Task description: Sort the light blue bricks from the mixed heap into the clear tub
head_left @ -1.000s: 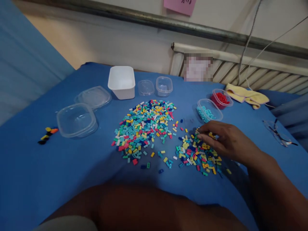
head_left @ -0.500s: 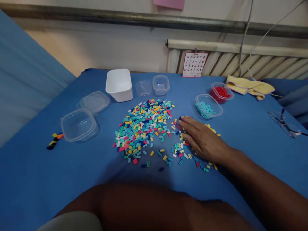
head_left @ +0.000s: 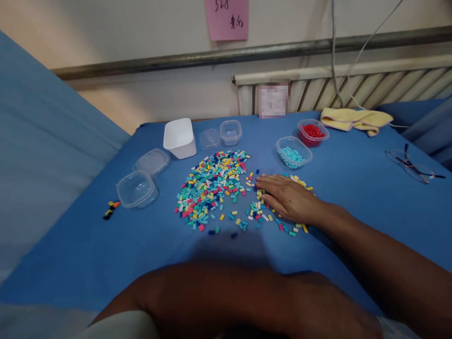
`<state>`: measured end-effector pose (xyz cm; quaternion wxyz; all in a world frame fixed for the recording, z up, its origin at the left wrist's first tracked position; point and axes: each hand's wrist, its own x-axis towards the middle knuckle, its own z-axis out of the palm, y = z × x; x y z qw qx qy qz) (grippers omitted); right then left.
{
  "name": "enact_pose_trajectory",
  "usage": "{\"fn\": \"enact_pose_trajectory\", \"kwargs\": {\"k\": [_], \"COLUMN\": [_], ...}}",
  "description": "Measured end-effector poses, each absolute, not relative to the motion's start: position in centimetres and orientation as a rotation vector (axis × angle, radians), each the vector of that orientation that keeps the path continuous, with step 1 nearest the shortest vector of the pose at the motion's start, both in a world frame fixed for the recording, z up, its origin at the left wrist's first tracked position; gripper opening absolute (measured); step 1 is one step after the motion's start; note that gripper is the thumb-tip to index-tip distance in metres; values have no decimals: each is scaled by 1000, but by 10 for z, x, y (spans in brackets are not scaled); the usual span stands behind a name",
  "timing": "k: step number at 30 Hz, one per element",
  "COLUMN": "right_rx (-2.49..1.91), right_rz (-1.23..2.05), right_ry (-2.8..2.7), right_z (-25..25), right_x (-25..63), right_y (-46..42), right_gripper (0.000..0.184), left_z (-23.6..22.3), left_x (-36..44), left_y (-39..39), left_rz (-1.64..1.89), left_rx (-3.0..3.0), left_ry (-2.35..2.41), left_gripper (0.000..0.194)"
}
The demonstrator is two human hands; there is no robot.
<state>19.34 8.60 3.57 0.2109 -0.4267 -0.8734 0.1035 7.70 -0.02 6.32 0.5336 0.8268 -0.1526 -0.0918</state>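
Observation:
My right hand (head_left: 287,197) lies palm down, fingers stretched out, over the right-hand spread of small plastic building bricks (head_left: 256,212). Yellow ones peek out beyond its far side; whatever lies beneath the palm is hidden. To the left of the fingertips is a larger heap of mixed-colour bricks (head_left: 208,188), in blue, teal, yellow, red and white. My left arm crosses the lower edge of the view, and the back of my left hand (head_left: 318,299) shows dimly near my right forearm. Its fingers cannot be made out.
Clear tubs hold turquoise bricks (head_left: 292,157) and red bricks (head_left: 312,132). At the left stand a clear tub (head_left: 136,190), a lid (head_left: 153,161) and a white bin (head_left: 181,141). A small assembled brick figure (head_left: 111,209), a yellow cloth (head_left: 353,120) and glasses (head_left: 411,165) lie around.
The camera view has tilted up and shifted, showing more of the pink note on the wall. My right hand stays flat on the bricks, with little visible movement.

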Motion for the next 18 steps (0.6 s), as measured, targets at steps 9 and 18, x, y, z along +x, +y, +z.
{"fn": "enact_pose_trajectory", "kwargs": {"k": [9,18], "right_rx": [-1102,-743], "right_rz": [241,42], "right_ry": [-2297,-2512], "right_z": [50,79], "right_x": [199,187], "right_y": [81,56], "right_gripper": [30,36], "left_z": [121,84], "left_x": [-36,-62], "left_y": [82,106], "left_rz": [148,146], "left_rx": [2600,2595], "left_ry": [734,890], "left_gripper": [29,25]}}
